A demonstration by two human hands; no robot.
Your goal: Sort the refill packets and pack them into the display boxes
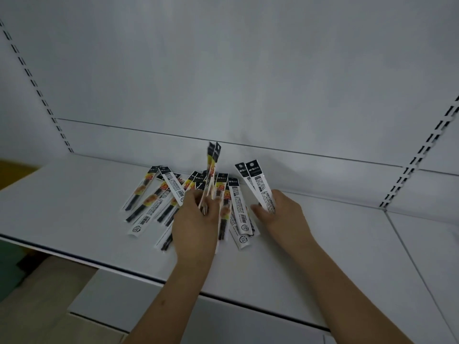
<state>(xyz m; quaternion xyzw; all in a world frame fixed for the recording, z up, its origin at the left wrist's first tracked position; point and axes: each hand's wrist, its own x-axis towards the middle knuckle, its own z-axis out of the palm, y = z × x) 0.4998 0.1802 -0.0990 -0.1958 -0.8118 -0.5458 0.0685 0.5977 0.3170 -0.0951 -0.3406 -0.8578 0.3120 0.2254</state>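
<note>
Head view: left hand (196,217) grips a few packets upright (213,167), right hand (280,214) pinches two white packets (258,184). Both hover over loose packets (159,202) scattered on the white shelf (74,207) near its back wall.

"M&G" logo heads the refill packets (258,184).

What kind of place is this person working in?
Most likely a shop, at a display shelving unit. The white metal shelf stands before a back panel with slotted uprights, and retail-style refill packets with barcodes lie spread on it while both hands hold some.
</note>
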